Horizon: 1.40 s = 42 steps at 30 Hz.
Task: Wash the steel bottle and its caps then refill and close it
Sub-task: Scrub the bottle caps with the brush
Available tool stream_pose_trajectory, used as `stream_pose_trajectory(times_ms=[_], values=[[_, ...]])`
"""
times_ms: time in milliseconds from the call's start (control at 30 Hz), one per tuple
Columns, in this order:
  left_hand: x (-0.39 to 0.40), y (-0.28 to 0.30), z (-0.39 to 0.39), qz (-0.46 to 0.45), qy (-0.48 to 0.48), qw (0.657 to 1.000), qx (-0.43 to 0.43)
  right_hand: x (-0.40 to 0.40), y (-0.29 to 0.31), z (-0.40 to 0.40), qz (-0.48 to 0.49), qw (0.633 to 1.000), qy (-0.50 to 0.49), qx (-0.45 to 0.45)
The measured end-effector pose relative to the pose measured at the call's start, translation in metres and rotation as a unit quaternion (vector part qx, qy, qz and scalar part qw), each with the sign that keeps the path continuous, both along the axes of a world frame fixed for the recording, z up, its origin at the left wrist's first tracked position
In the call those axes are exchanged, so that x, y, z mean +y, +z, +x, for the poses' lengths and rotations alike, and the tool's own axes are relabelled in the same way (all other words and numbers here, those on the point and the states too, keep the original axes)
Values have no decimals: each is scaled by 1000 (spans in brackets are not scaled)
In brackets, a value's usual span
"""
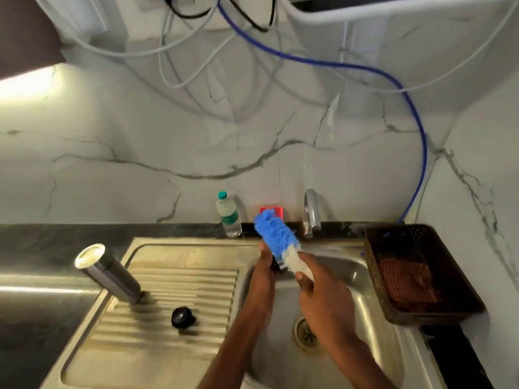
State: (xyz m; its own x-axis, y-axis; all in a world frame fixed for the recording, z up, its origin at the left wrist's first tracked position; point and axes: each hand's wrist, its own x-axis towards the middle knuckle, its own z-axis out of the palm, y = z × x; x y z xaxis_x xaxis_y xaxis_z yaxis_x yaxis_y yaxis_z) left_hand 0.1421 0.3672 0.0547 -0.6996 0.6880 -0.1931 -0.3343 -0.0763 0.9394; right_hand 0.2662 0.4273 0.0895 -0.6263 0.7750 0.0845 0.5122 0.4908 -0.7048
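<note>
Both forearms are stretched out over the sink basin. By the right hand a bottle brush is gripped at its white end, blue bristles raised. In the left hand a small dark cap is pinched against the brush. On the ribbed drainboard the steel bottle is stood upside down, and just beside it a black cap is laid.

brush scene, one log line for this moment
right hand: grips brush | left hand: holds dark cap | bottle: inverted on drainboard
</note>
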Motion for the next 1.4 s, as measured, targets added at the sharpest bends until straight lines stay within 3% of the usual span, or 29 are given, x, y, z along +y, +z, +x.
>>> stream_pose_trajectory(times_ms=[100, 167, 267, 400, 533, 633, 833, 967, 1100, 1233, 1400], values=[[1, -8, -11, -20, 51, 998, 4, 24, -2, -12, -126, 990, -17, 65], [0, 1, -23, 38, 105, 990, -88, 29, -1, -9, -213, 972, -15, 98], [-3, 8, -29, 81, 143, 970, -179, 14, -5, 8, -118, 990, 5, 72], [3, 8, -11, 57, 111, 985, -119, 13, -4, 6, -6, 999, 19, 37], [0, 18, -25, 136, 154, 966, -154, 23, -6, 4, -22, 999, -2, 36], [3, 22, -35, 75, 160, 981, -78, 0, -10, 14, -10, 998, 21, 59], [6, 22, -18, 37, 105, 994, 19, 24, -13, 8, -1, 995, -45, 89], [8, 19, -25, 36, 98, 994, -18, 4, -8, 18, 28, 993, 18, 111], [7, 13, -21, 88, 101, 987, -88, 23, -14, 14, -3, 995, -17, 99], [7, 12, -22, 56, 124, 988, -77, -3, -7, 22, 72, 994, 63, 54], [-4, 7, -15, 101, 80, 987, -97, 23, 8, 10, -9, 996, 10, 87]])
